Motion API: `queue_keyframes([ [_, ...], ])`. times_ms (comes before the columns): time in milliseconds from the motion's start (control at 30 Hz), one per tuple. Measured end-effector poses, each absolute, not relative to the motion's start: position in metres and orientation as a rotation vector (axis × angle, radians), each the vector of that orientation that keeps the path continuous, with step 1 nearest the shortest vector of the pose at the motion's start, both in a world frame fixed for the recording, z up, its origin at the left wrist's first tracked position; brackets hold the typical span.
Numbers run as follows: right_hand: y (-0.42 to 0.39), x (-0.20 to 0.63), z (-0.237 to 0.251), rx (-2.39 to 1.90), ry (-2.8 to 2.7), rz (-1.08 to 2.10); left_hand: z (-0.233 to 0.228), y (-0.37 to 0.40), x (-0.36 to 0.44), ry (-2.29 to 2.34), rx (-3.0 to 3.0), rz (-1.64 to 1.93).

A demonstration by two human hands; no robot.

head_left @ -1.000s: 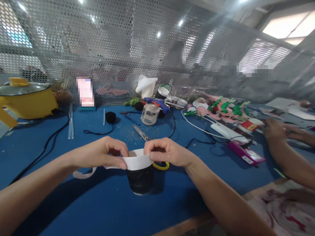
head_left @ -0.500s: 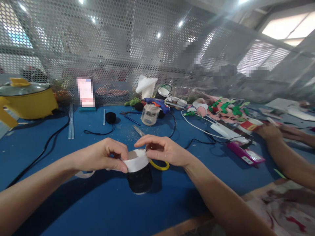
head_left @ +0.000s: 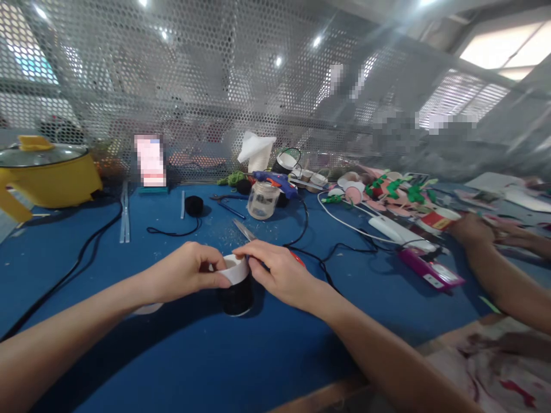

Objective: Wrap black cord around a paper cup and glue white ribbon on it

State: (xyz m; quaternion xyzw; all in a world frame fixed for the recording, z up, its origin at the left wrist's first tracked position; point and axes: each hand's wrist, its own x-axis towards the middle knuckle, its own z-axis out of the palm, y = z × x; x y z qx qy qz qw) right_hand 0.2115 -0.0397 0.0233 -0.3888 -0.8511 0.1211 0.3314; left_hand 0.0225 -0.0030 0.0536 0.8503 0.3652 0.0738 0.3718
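Left hand: thumb and fingers pinching the flat white band round the mouth of a small black cylindrical cup, at the rim's 8 o'clock. Right hand: fingertips bent over the rim at 2 o'clock; cannot tell whether they pinch. Cup sits between the hands, mouth up, long axis close to vertical, top leaning faintly toward 11. Base at or just over the blue table; contact unclear.

From the cup outward: pale, thin strip near 9, partly under the left forearm. Steel scissor blades at 12, tips away. Clear plastic jar at 1. Black round ball with cord, 11. Yellow glass-lidded pot, 10. Magenta box, 3. Co-worker's hand, between 2 and 3.
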Motion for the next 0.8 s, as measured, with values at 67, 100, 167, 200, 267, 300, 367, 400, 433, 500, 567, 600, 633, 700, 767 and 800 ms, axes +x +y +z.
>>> queue_keyframes([
  [67, -0.043, 0.21, 0.025, -1.015, -2.271, 0.286, 0.053, -0.005, 0.024, 0.934, 2.25, 0.206],
  [100, -0.045, 0.208, 0.026, -1.015, -2.288, 0.247, 0.053, -0.006, 0.024, 0.934, 2.277, 0.208],
  [167, -0.048, 0.205, 0.026, -1.026, -2.321, 0.153, 0.051, -0.008, 0.026, 0.928, 2.326, 0.209],
  [200, -0.049, 0.204, 0.026, -1.028, -2.342, 0.11, 0.051, -0.009, 0.026, 0.919, 2.35, 0.212],
  [267, -0.05, 0.204, 0.027, -1.004, -2.39, 0.058, 0.051, -0.011, 0.026, 0.908, 2.384, 0.236],
  [300, -0.049, 0.205, 0.028, -0.982, -2.411, 0.046, 0.052, -0.012, 0.025, 0.911, 2.386, 0.262],
  [367, -0.049, 0.209, 0.03, -0.944, -2.423, 0.031, 0.056, -0.013, 0.023, 0.93, 2.374, 0.336],
  [400, -0.048, 0.211, 0.031, -0.934, -2.417, 0.031, 0.059, -0.013, 0.022, 0.942, 2.361, 0.378],
  [433, -0.047, 0.214, 0.032, -0.933, -2.404, 0.039, 0.062, -0.013, 0.02, 0.95, 2.35, 0.408],
  [500, -0.045, 0.221, 0.034, -0.952, -2.366, 0.083, 0.068, -0.013, 0.018, 0.988, 2.316, 0.423],
  [567, -0.042, 0.227, 0.035, -0.982, -2.329, 0.148, 0.072, -0.011, 0.016, 1.046, 2.254, 0.394],
  [600, -0.041, 0.23, 0.035, -0.996, -2.312, 0.178, 0.074, -0.01, 0.015, 1.062, 2.211, 0.372],
  [633, -0.04, 0.232, 0.035, -1.006, -2.293, 0.2, 0.075, -0.008, 0.014, 1.063, 2.161, 0.345],
  [700, -0.038, 0.236, 0.036, -1.019, -2.255, 0.229, 0.075, -0.004, 0.011, 1.045, 2.042, 0.282],
  [767, -0.037, 0.238, 0.037, -1.029, -2.219, 0.255, 0.074, 0.0, 0.009, 1.033, 1.928, 0.23],
  [800, -0.037, 0.238, 0.037, -1.024, -2.207, 0.271, 0.074, 0.001, 0.009, 1.028, 1.89, 0.224],
])
